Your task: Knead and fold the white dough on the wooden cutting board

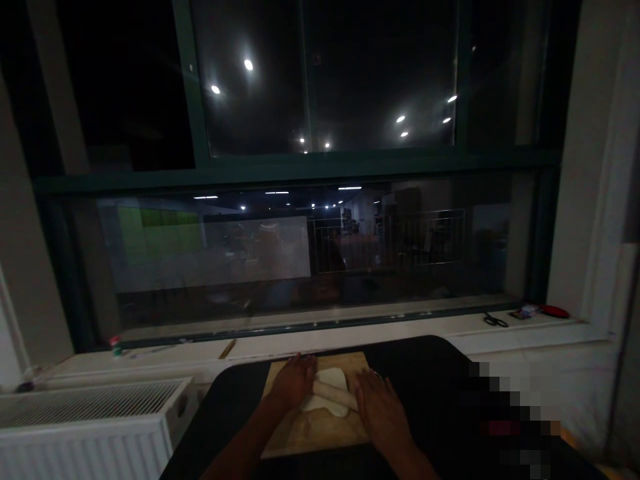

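1. Two bare hands (337, 400) fill the bottom of my feed, palms down and apart, with a pale dough roll (335, 395) lying between them.
2. My view puts the left hand (295, 383) over the roll's left end, its fingers spread and pressing down, not wrapped around it.
3. The right hand (383, 417) lies flat with its fingertips (361, 381) touching the roll's right end. A ring (377, 376) shows on one finger.
4. Under the roll, a flat sheet of dough (331, 380) rests on a wooden cutting board (315, 437), which sits on a black table top (430, 373).
5. Beyond the table, I can make out a white windowsill (320, 340) holding a pair of black-handled scissors (495, 321), a red round object (555, 311) and a thin wooden stick (227, 349).
6. Below the sill on the left sits a white radiator (85, 427).
7. Above the sill, a green-framed window (310, 167) reflects ceiling lights and a room.
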The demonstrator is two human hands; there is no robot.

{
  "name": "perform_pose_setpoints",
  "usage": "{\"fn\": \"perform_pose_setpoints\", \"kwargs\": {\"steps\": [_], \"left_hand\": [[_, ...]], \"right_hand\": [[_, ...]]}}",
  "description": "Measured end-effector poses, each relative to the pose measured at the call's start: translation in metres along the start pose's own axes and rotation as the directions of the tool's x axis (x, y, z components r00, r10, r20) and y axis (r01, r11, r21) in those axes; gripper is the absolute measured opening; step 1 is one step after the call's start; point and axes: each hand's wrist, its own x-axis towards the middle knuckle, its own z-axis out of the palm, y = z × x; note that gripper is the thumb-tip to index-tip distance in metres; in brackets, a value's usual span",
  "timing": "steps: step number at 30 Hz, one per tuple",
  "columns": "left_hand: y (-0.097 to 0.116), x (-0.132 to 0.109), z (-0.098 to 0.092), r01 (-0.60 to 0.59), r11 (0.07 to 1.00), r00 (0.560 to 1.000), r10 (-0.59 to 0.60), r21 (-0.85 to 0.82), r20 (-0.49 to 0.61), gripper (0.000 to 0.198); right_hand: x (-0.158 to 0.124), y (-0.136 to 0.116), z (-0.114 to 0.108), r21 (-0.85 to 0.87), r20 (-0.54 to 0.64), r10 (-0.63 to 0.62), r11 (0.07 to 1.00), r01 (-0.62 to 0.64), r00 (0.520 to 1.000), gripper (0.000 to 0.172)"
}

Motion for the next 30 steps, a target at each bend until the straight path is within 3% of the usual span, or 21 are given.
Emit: {"fn": "perform_pose_setpoints", "kwargs": {"steps": [4, 13, 17, 23, 30], "left_hand": [[0.003, 0.029, -0.002, 0.000, 0.996, 0.996, -0.008, 0.090, 0.084, 0.044], [-0.002, 0.077, 0.009, 0.125, 0.989, 0.991, -0.128, 0.077, 0.035, 0.063], [-0.003, 0.091, 0.011, 0.119, 0.992, 0.990, -0.122, 0.053, 0.067, 0.054], [-0.006, 0.075, 0.012, 0.080, 0.997, 0.994, -0.080, 0.009, 0.081, 0.040], [-0.009, 0.038, 0.013, 0.104, 0.994, 0.994, -0.105, -0.021, -0.011, 0.047]], "right_hand": [[0.027, 0.016, 0.007, -0.001, 0.000, 0.054, 0.999, -0.054, 0.999, 0.049], [0.077, 0.033, 0.011, -0.015, 0.055, 0.023, 1.000, -0.022, 0.998, 0.046], [0.091, 0.037, 0.011, -0.025, 0.090, 0.015, 1.000, -0.013, 0.996, 0.044], [0.092, 0.034, 0.012, 0.003, 0.137, -0.043, 0.999, 0.043, 0.990, 0.038], [0.066, 0.016, 0.010, 0.032, 0.195, -0.113, 0.994, 0.109, 0.974, 0.042]]}}
